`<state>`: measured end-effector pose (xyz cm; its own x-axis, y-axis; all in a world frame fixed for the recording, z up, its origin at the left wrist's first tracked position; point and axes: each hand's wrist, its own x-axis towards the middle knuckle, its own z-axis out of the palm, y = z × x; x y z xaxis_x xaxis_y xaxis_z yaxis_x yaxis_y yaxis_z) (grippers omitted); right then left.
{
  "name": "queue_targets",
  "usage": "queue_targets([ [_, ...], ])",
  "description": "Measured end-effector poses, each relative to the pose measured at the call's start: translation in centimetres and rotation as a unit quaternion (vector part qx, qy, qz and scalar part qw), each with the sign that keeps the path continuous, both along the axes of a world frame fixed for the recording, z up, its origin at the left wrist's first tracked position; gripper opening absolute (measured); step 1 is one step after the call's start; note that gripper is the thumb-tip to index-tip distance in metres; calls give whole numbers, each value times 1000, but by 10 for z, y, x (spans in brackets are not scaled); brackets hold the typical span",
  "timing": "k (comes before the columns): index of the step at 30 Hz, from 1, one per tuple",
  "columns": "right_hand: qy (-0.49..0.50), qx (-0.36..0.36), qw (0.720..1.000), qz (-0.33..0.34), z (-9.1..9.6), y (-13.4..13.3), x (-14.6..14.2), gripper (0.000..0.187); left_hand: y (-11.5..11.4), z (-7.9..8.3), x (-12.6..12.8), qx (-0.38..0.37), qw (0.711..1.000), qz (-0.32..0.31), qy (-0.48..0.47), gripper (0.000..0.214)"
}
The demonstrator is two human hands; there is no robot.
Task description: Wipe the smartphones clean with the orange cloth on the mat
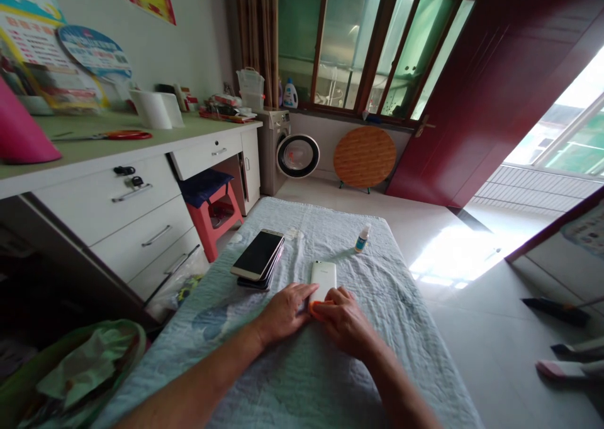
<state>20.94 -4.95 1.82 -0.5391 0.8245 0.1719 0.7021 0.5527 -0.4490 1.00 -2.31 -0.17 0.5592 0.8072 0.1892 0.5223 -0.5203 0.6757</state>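
A white smartphone [324,273] lies back side up on the cloth-covered table, its camera end pointing away from me. My left hand [289,306] grips its lower left edge, fingertips on the phone's side. Pressed against the lower part of the phone's back is an orange cloth [316,309], pinched under the closed fingers of my right hand [343,316]; most of the cloth is hidden. To the left sits a stack of several phones [258,255], the top one gold-rimmed with a dark screen. A small spray bottle [362,239] with a blue label stands upright beyond my right hand.
A wrinkled light-blue tablecloth [396,353] covers the table. A white desk [127,209] with drawers runs along the left, with a red stool [217,218] beside it. A green bin [136,347] stands at lower left. An open washing machine [274,146] is at the back.
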Motion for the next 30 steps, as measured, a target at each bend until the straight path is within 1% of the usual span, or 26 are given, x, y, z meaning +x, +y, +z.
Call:
queue_targets([
  [3,-19,3,1000,7,-2,-2,-8,30,-1,-7,-3,-12,999,8,-42,57],
  [6,-28,-1,1000,8,-1,-1,-9,37,0,-9,-5,-9,999,6,-48,59],
  [9,-25,-11,1000,9,1,0,-4,33,0,-8,-5,8,999,-6,-44,55],
  [12,-10,-17,1000,-5,2,3,7,29,-1,-8,-6,31,999,-19,-33,47],
  [14,9,-23,1000,-19,0,5,15,29,-1,-8,-5,38,999,-15,-24,41],
  [17,33,-32,998,-36,-3,8,25,27,-2,-9,-5,37,999,-4,-13,40],
  [20,37,-21,997,-57,-5,11,28,26,-2,-9,-4,37,999,1,-7,34],
  [22,29,-10,997,-66,-5,11,25,26,-2,-9,-4,41,999,2,-4,31],
  [25,10,3,998,-62,-5,8,15,24,-3,-12,-3,43,999,1,-5,39],
  [27,-4,6,999,-53,-4,5,6,23,-4,-14,-3,44,999,13,-8,46],
  [30,-19,4,999,-29,-2,1,-4,30,-4,-13,-2,56,998,41,-8,49],
])
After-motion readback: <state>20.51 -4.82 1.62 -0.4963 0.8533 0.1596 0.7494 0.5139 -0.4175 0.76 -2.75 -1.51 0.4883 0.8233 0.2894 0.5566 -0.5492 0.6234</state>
